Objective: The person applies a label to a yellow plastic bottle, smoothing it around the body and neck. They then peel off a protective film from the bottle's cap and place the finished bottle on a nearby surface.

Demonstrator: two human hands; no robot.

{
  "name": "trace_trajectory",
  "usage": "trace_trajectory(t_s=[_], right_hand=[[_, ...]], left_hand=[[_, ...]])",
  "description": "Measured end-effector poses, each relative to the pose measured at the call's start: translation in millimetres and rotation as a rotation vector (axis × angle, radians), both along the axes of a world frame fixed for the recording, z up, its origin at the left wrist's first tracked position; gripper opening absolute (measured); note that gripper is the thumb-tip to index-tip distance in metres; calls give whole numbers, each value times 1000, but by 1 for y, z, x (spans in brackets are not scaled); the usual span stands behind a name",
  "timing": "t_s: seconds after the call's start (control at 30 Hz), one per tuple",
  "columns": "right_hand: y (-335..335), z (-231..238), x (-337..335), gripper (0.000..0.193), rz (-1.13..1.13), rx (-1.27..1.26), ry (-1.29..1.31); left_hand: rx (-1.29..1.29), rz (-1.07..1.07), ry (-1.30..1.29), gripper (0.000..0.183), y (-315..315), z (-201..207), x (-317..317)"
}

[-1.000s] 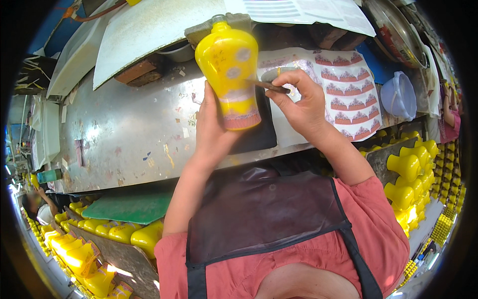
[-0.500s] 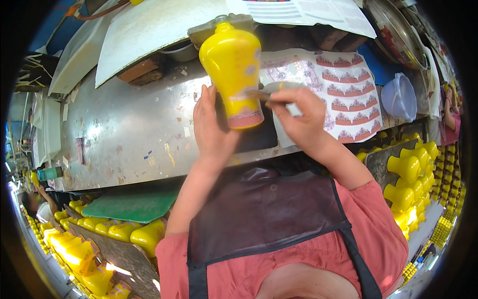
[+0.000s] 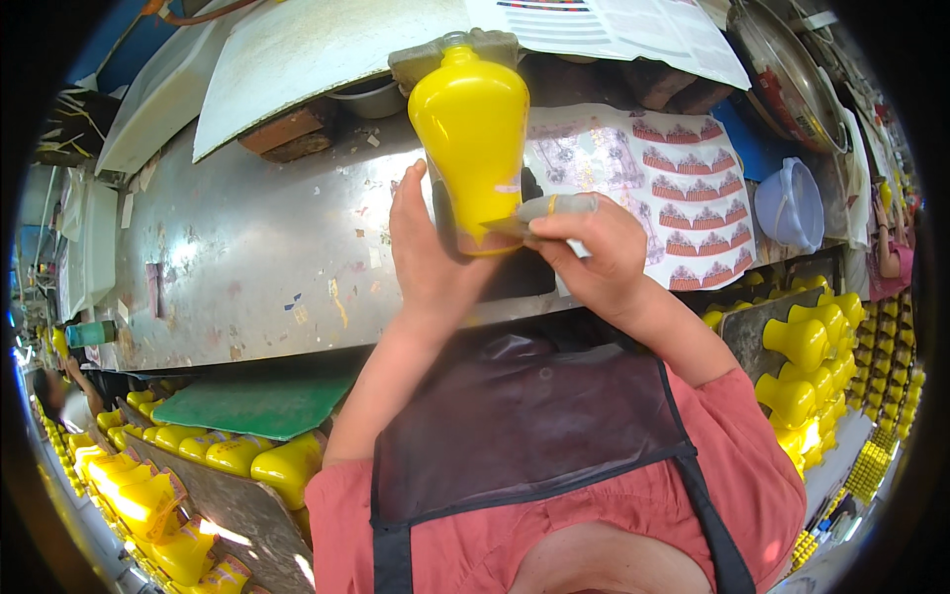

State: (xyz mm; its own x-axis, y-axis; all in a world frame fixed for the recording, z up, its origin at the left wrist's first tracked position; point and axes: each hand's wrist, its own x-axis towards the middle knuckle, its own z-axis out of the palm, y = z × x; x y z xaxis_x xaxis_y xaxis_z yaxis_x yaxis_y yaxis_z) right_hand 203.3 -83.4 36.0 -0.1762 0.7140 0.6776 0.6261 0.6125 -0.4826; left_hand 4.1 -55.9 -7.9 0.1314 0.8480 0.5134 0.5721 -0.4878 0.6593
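A glossy yellow vase [image 3: 469, 129] lies with its neck away from me, propped on a grey block [image 3: 414, 73] at the far end. Round its base runs a pinkish-red patterned band [image 3: 479, 245], and a small pale pink patch shows above that. My left hand [image 3: 426, 247] is at the left of the base, fingers stretched out, the thumb side hidden by the vase. Pinched in my right hand [image 3: 606, 253] is a scraper-like tool [image 3: 505, 227] with a dark pointed tip at the vase near the band. A grey piece [image 3: 572, 204] sits on my right fingers.
Decal sheets [image 3: 693, 198] lie right of the vase on the metal table [image 3: 247, 247], near a lilac bucket [image 3: 790, 203]. Yellow vases [image 3: 282, 465] stand in racks on both sides, some under a green board [image 3: 257, 401]. Another person [image 3: 74, 401] is at far left.
The vase has turned, so its purple pattern no longer faces up and plain yellow shows. My right hand's tool has moved down toward the base band.
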Motion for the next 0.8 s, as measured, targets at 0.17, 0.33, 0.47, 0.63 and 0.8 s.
trace_trajectory(t_s=[0.17,0.33,0.47,0.63,0.8], right_hand=[[4,4,6,26,-143,-65,121],[5,3,-2,27,-92,44,-109],[4,5,-9,30,2,131,-138],[6,10,4,23,-4,-291,271],[12,3,22,21,-114,-642,784]], left_hand=[[-121,-121,-175,119,6,-8,2],[-160,-130,-145,120,7,-9,0],[-135,-118,-97,121,7,-4,-1],[-36,-128,-69,106,10,10,-2],[107,-88,104,107,11,19,-8]])
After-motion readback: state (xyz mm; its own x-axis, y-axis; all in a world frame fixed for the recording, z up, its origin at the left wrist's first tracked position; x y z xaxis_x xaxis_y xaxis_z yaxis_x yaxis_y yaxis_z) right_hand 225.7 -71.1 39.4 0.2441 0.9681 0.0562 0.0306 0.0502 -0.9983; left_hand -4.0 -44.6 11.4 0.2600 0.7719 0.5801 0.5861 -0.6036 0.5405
